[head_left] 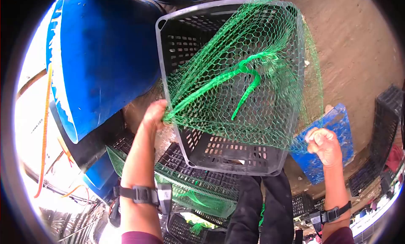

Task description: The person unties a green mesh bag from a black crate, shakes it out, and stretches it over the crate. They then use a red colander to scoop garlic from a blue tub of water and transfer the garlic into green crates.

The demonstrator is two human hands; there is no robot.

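Observation:
A green net (236,96) is stretched across the top of a black plastic crate (231,164) with a pale rim. Its mesh drapes over the far right corner, and a bunched, knotted green strand (244,68) lies across it. My left hand (156,113) is closed on the gathered net at the crate's left rim. Beyond the right rim, my right hand (325,146) is closed with fingers curled round the net's near right edge. Through the mesh I see the crate's slotted walls; no contents can be made out.
A large blue barrel (105,54) leans at the left. A scuffed blue panel (339,130) lies on the brown ground (354,45) under my right hand. Black crates (382,121) stand at the right. Another net-covered crate (198,176) is beside my legs (270,206).

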